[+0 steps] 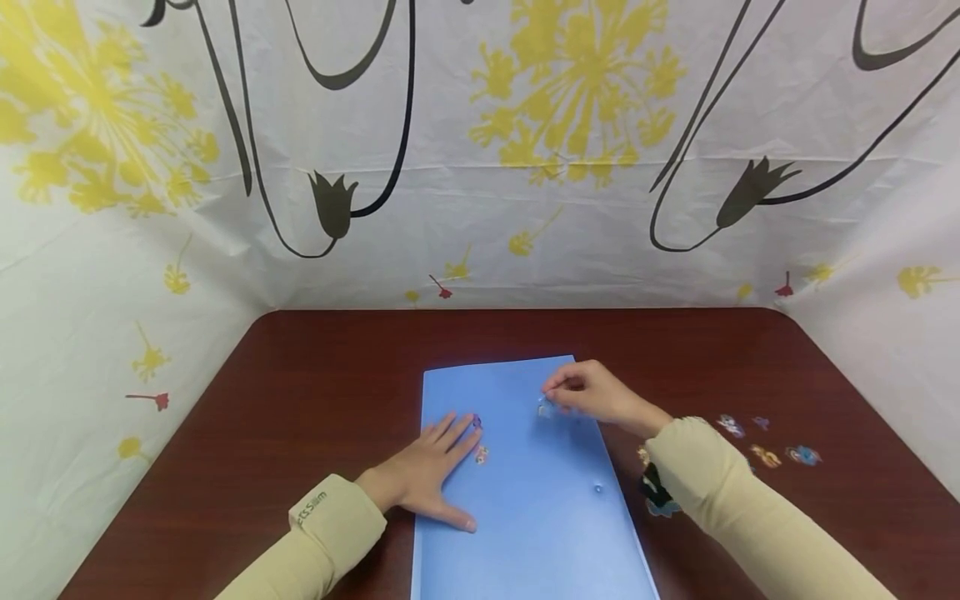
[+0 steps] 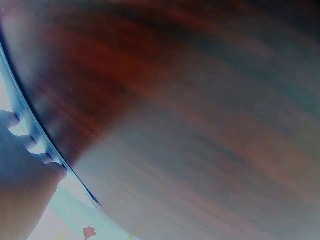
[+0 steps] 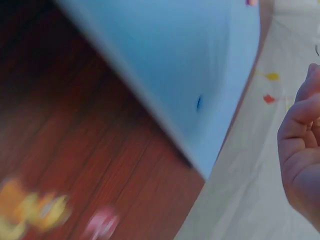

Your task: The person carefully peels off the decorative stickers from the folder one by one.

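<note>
A blue folder (image 1: 540, 533) lies lengthwise on the dark red-brown table. My left hand (image 1: 427, 471) rests on its left side with fingers spread and straight. Beside those fingertips, a small purple sticker (image 1: 477, 422) and a small pinkish sticker (image 1: 482, 455) sit on the folder. Over the folder's upper right part, my right hand (image 1: 596, 396) pinches a small sticker (image 1: 544, 409) with clear and bluish parts between thumb and finger. In the right wrist view, curled fingers (image 3: 300, 135) show at the right edge, and the pinched sticker is out of sight.
Several colourful cartoon stickers lie on the table at the right, among them a blue one (image 1: 803, 455) and an orange one (image 1: 765, 456). A dark green piece (image 1: 654, 483) is partly behind the right sleeve. A round snap (image 1: 597, 488) shows near the folder's right edge. Patterned white cloth (image 1: 480, 233) surrounds the table.
</note>
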`<state>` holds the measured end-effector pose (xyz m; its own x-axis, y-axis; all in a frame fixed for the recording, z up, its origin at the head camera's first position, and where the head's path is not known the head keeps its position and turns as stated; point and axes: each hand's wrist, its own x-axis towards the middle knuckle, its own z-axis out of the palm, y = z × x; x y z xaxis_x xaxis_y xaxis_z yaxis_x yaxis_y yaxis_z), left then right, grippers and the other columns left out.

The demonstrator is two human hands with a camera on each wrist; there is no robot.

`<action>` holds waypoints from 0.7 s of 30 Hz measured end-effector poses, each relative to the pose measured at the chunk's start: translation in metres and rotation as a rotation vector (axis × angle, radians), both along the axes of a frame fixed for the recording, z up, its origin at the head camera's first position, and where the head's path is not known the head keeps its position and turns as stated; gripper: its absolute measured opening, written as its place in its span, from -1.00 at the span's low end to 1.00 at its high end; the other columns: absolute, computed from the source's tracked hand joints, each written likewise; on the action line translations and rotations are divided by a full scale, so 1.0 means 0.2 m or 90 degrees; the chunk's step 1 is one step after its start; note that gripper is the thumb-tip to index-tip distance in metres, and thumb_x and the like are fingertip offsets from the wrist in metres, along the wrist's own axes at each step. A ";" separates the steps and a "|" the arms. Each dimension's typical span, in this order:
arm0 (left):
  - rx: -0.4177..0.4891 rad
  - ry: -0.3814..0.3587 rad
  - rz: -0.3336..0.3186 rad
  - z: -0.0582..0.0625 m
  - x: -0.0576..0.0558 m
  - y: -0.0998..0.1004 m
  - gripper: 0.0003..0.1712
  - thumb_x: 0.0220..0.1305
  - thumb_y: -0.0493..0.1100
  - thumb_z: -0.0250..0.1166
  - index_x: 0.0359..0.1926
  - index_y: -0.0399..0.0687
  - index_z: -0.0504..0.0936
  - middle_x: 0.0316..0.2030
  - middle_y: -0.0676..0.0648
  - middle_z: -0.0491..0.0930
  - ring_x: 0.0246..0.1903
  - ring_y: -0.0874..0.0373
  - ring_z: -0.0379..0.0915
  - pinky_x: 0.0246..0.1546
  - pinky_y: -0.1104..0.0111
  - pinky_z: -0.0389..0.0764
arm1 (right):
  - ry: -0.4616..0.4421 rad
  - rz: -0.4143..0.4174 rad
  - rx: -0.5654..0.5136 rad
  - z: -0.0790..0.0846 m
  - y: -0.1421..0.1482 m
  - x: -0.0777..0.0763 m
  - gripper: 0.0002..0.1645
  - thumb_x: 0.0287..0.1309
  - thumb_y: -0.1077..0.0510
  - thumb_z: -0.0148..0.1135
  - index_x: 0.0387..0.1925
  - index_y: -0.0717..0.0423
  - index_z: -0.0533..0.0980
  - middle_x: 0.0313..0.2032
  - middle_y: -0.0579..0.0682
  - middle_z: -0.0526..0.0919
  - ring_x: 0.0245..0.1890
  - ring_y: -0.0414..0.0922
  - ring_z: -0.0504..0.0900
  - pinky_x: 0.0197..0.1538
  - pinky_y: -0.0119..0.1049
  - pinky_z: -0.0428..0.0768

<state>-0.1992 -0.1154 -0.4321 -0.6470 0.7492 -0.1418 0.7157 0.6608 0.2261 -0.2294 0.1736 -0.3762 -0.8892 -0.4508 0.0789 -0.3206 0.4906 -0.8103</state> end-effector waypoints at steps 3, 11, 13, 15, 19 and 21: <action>0.004 -0.004 -0.002 0.00 0.00 0.00 0.30 -0.27 0.61 0.04 0.37 -0.01 -0.15 0.36 -0.06 -0.31 0.31 -0.06 -0.45 0.23 0.06 -0.13 | -0.030 -0.051 0.007 0.01 0.12 0.06 -0.83 0.09 0.19 0.17 -0.33 0.24 0.56 -0.56 0.06 0.56 -0.66 -0.15 0.44 -0.67 -0.38 0.39; 0.008 -0.012 -0.003 0.00 0.00 -0.01 0.28 -0.25 0.58 0.06 0.37 -0.02 -0.15 0.36 -0.07 -0.32 0.31 -0.06 -0.46 0.23 0.06 -0.14 | 0.007 -0.087 0.057 0.01 0.53 0.28 -0.86 0.13 0.21 0.12 -0.36 0.23 0.53 -0.52 0.00 0.58 -0.58 -0.19 0.51 -0.56 -0.31 0.48; 0.005 -0.014 -0.001 0.00 0.00 -0.01 0.28 -0.25 0.57 0.07 0.37 -0.02 -0.16 0.36 -0.06 -0.32 0.31 -0.06 -0.46 0.23 0.06 -0.14 | 0.014 -0.093 0.068 0.00 0.63 0.33 -0.87 0.14 0.23 0.11 -0.37 0.24 0.52 -0.53 -0.03 0.57 -0.61 -0.23 0.48 -0.60 -0.33 0.45; 0.004 -0.016 0.001 0.01 0.01 -0.01 0.28 -0.24 0.57 0.08 0.37 -0.02 -0.15 0.36 -0.06 -0.32 0.31 -0.06 -0.46 0.23 0.07 -0.14 | 0.003 -0.104 0.084 -0.02 0.71 0.36 -0.87 0.15 0.23 0.09 -0.37 0.25 0.51 -0.57 -0.05 0.56 -0.64 -0.24 0.45 -0.64 -0.34 0.41; 0.001 -0.015 0.003 0.01 0.01 -0.01 0.28 -0.24 0.57 0.08 0.37 -0.01 -0.15 0.36 -0.06 -0.31 0.31 -0.06 -0.46 0.23 0.07 -0.15 | -0.063 -0.131 0.123 -0.06 0.86 0.42 -0.81 0.16 0.21 0.08 -0.35 0.30 0.50 -0.60 -0.11 0.52 -0.66 -0.31 0.38 -0.65 -0.36 0.38; 0.001 -0.014 0.003 0.01 0.01 -0.01 0.28 -0.24 0.57 0.08 0.37 -0.02 -0.14 0.37 -0.06 -0.31 0.31 -0.06 -0.46 0.23 0.07 -0.14 | -0.105 -0.136 0.135 -0.09 0.92 0.44 -0.78 0.17 0.19 0.06 -0.34 0.34 0.49 -0.57 -0.12 0.53 -0.62 -0.32 0.40 -0.61 -0.37 0.39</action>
